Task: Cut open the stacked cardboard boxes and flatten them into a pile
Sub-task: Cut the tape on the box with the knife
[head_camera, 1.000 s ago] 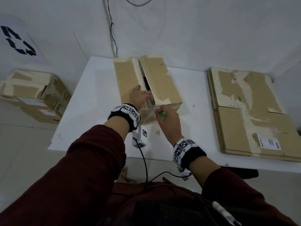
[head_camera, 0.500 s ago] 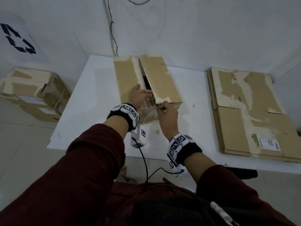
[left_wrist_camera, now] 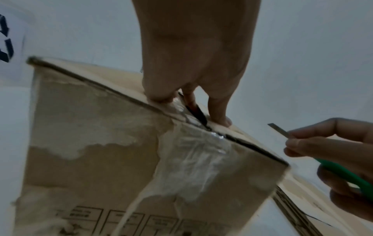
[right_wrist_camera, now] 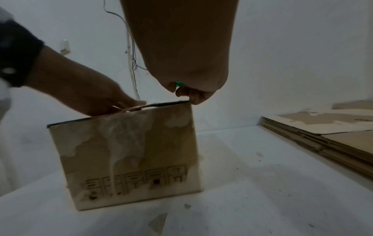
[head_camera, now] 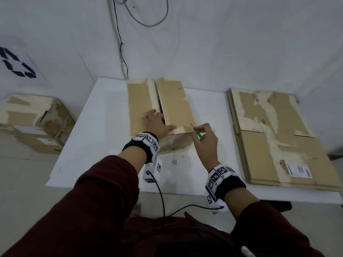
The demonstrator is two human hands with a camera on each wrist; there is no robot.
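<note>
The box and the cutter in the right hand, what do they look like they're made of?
Box: brown corrugated cardboard, matte, its surface torn to paler paper in patches; crinkled glossy clear tape at the seam.
Cutter: thin flat grey blade, seemingly metal, in a smooth green handle, likely plastic. The right hand grips it.

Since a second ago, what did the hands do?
The right hand drew the green knife off the box edge, out to the right. The left hand stayed pressing on the box top; the flattened pile hasn't moved.
</note>
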